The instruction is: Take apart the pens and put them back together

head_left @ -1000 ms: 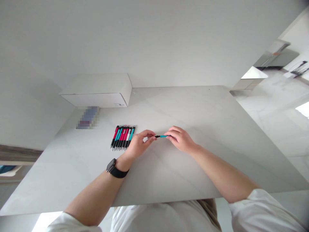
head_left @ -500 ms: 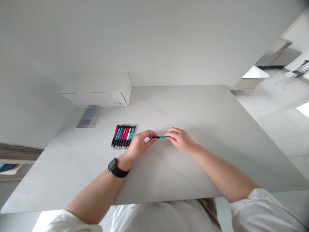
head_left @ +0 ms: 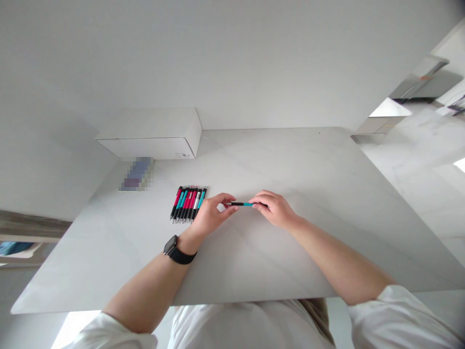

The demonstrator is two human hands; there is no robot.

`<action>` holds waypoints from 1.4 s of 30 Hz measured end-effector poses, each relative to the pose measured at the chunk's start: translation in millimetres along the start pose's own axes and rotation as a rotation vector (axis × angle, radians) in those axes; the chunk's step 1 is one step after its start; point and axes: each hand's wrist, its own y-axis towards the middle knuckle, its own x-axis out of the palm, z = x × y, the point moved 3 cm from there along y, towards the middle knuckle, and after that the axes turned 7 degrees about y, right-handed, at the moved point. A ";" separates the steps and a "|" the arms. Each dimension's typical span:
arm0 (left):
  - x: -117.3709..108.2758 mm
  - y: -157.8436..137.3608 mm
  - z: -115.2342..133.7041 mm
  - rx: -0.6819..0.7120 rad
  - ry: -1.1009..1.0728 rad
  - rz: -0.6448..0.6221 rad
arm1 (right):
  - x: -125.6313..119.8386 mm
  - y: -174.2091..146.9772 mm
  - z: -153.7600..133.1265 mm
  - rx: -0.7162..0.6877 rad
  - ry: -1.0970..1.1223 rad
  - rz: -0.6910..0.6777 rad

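Left hand: positioned left of the frame's centre, forearm entering from the lower left, wrist carrying a black smartwatch with a black band. The thumb and forefinger extend toward the right of the frame, one on each side of the pen's left end. Whether they press on it cannot be told.

Right hand: positioned right of centre, forearm entering from the lower right. The fingers are bent, and the thumb and fingertips grasp the right portion of the pen.

The slim teal-and-black pen is located near the centre of the frame, spanning the gap between the hands, over the white, faintly veined bench. Its long axis runs nearly horizontal, left to right across the frame. The narrow end points left, toward the left hand; the opposite end points right, into the right hand.

Visible finish: a black section on the left, a bright teal barrel section adjoining it, and a dark portion partly covered by the right fingers.

A row of red, teal and white pens with black grips lies side by side just left of the left hand, silver tips toward the lower edge of the frame.
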 end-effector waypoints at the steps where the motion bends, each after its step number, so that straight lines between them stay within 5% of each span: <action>1: 0.8 0.2 0.7 0.003 -0.019 -0.008 | -0.4 0.0 -0.4 -0.008 -0.008 0.003; 13: 1.5 -0.2 7.3 0.046 0.007 -0.025 | 0.3 -0.7 -0.1 -0.030 -0.032 0.015; 21: 0.8 -0.7 7.0 0.180 0.031 0.106 | -0.1 0.7 1.7 0.031 -0.036 0.012; 32: 2.5 -1.7 6.5 0.058 -0.018 0.040 | -2.6 -0.7 1.6 0.022 -0.125 0.025; 42: -1.0 -2.9 10.0 0.106 -0.004 0.111 | -2.3 -0.1 4.5 -0.032 -0.164 0.025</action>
